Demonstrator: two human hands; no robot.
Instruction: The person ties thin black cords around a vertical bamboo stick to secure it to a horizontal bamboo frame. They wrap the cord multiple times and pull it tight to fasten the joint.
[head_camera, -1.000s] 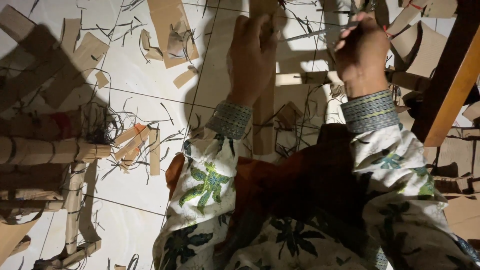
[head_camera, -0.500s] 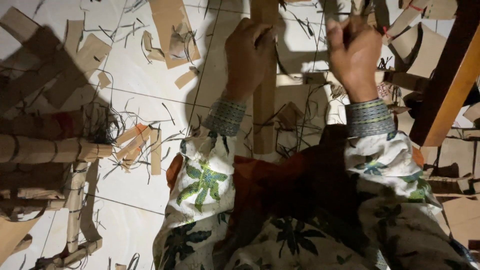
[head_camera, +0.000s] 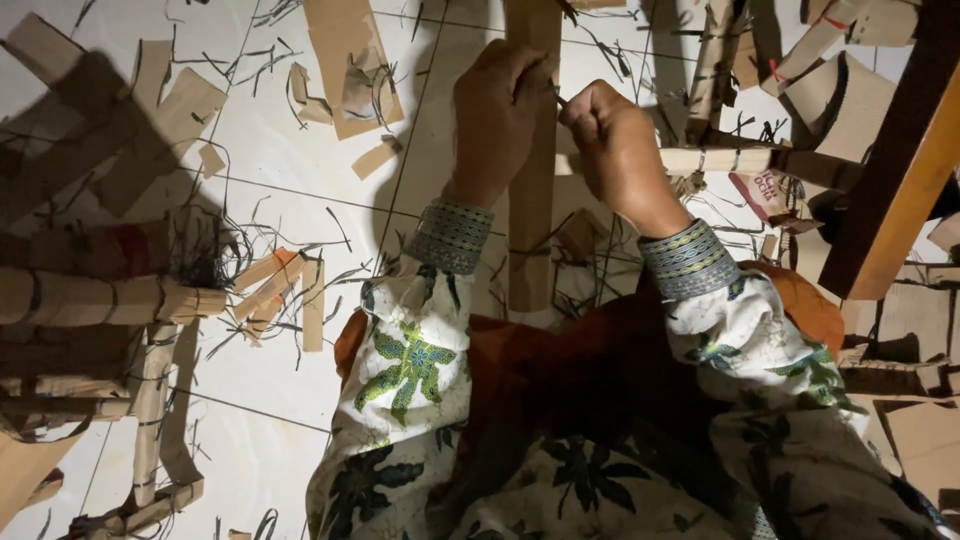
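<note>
— Where is the long cardboard strip (head_camera: 530, 200)?

— It lies flat on the white tile floor (head_camera: 300, 180), pointing away from the person, right between both hands.

— What does the left hand (head_camera: 497, 115) do?

— It presses on the strip, fingers curled over its left edge.

— And the right hand (head_camera: 612, 150)?

— Its grip is pinched tight on something thin (too small to tell what) at the strip's right edge. Cardboard scraps (head_camera: 280, 290) lie all around.

Cardboard scraps (head_camera: 345, 60) on tiled floor (head_camera: 280, 190)
</note>
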